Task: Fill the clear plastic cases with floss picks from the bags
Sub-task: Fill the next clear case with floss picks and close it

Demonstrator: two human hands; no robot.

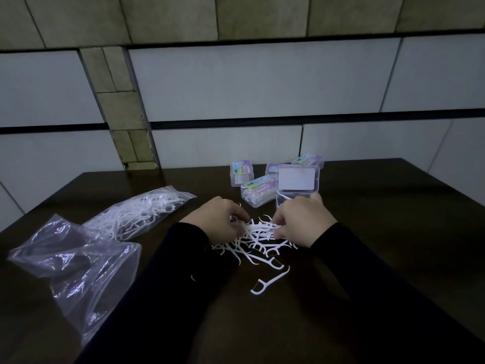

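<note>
Two hands work the loose pile of floss picks on the dark table. The left hand has its grip curled down into the left edge of the heap, and the right hand likewise on the right edge, fingers bent over a bunch of picks as if gathering them together; exactly how many each pinches cannot be told. A few strays lie nearer, one single pick apart from the rest.

Just beyond the right hand stands an open case, its lid raised, with one pick showing at its rim; it looks barely started. Farther off, four closed cases with coloured labels appear already filled.

To the left lie a full bag of picks and, nearer, an empty crumpled bag. My judgement: the task is partly through, with the open case, the loose heap and a whole bag left.
</note>
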